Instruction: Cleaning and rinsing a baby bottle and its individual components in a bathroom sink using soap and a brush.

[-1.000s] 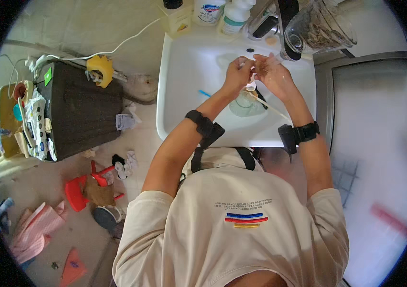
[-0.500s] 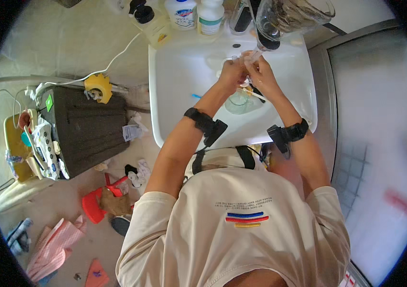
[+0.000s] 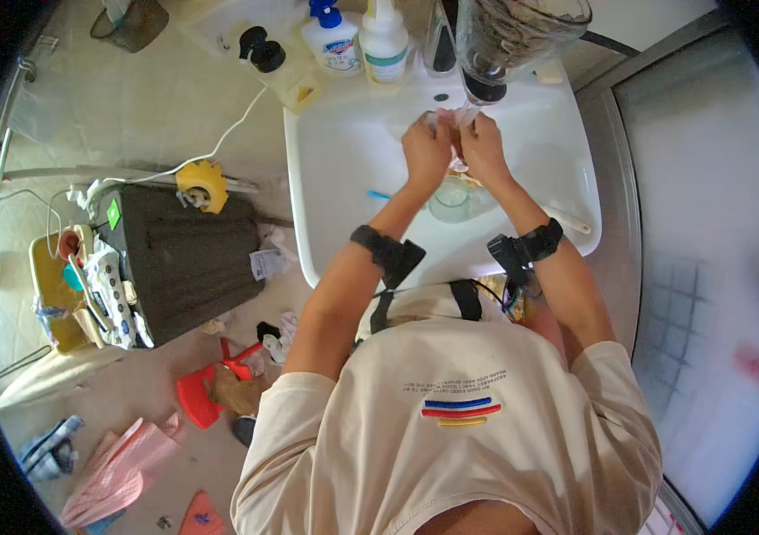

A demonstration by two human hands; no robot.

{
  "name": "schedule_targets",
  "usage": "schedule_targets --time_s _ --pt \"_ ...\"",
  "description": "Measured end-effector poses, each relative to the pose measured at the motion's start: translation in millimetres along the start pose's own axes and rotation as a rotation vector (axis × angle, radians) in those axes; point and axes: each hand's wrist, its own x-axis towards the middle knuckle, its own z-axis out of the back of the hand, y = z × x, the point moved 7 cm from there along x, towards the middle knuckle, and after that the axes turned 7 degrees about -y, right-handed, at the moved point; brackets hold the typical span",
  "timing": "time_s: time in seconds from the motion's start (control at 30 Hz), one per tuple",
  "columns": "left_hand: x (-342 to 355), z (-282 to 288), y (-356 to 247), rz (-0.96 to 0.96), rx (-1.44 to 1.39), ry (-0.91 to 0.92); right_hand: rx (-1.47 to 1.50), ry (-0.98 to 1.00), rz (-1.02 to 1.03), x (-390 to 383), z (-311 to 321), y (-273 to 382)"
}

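Observation:
My left hand [image 3: 426, 150] and my right hand [image 3: 484, 147] are raised close together under the faucet at the back of the white sink [image 3: 339, 196], fingers curled around something pale that I cannot make out; running water and the hands themselves hide it. Just below them are small white items, a glass jar [image 3: 449, 205] in the basin and, to its left, a thin blue stick [image 3: 377, 193]. A pale long-handled item [image 3: 568, 221] lies at the basin's right.
Pump bottles [image 3: 340, 49] and a large clear container [image 3: 517, 31] crowd the back ledge. A dark bin [image 3: 188, 259] with items on it stands left, a red plastic stool [image 3: 196, 392] and cloths [image 3: 121, 459] lie on the floor. A frosted door [image 3: 709, 223] is at right.
My hands have drawn closer together under the faucet, with fingers more curled. The view has shifted, so the bin, floor items and back ledge sit somewhat differently in the picture.

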Motion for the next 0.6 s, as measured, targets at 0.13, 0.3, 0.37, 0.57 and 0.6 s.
schedule_targets --time_s 0.13,0.3,0.37,0.57,0.6 --pt "-2.1 -0.6 -2.7 0.263 -0.047 0.061 0.118 -0.059 -0.155 2.9 4.3 -14.8" --pt "-3.6 -14.3 -4.4 0.119 -0.102 0.143 0.154 -0.122 -0.071 -1.4 9.7 -12.6" --pt "-5.2 -19.5 0.5 0.104 -0.024 0.192 -0.158 -0.250 0.069 4.8 20.4 -16.0" --pt "-1.1 -6.9 16.6 0.508 -0.058 0.130 0.424 0.046 -0.379 -17.3 -5.5 -13.9" --pt "-0.2 -6.8 18.6 0.505 -0.058 0.134 0.662 0.106 -0.399 -21.2 -13.2 -8.8"
